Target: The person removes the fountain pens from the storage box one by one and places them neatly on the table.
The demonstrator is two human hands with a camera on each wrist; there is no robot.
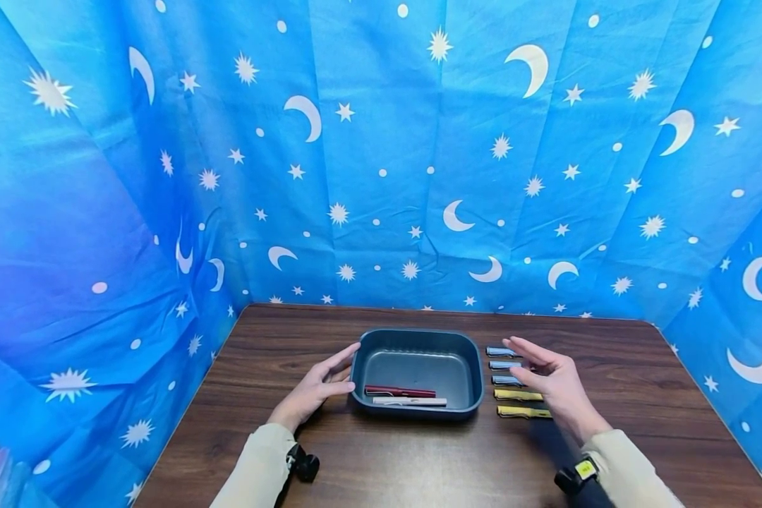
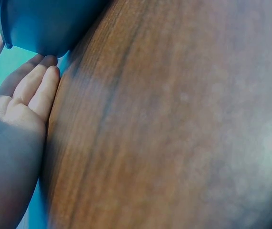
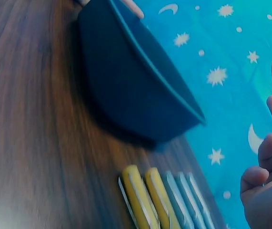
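Observation:
A dark teal plastic bin [image 1: 417, 416] stands on the table with a dark red pen [image 1: 413, 392] and a white pen [image 1: 419, 402] lying along its near side. My left hand [image 1: 314, 390] touches the bin's left wall, its fingers stretched along the side. My right hand [image 1: 561, 388] hovers over the row of pens right of the bin, fingers spread and nothing held. In that row lie two yellow pens [image 3: 139, 198] and several light blue pens [image 3: 177, 200], side by side with their clips up. The right hand hides the right ends of some pens in the head view.
The dark brown wooden table [image 1: 406, 466] ends at a blue cloth backdrop [image 1: 381, 155] printed with moons and stars, which also hangs along both sides. Each wrist carries a small black camera, such as the left wrist camera [image 1: 305, 464].

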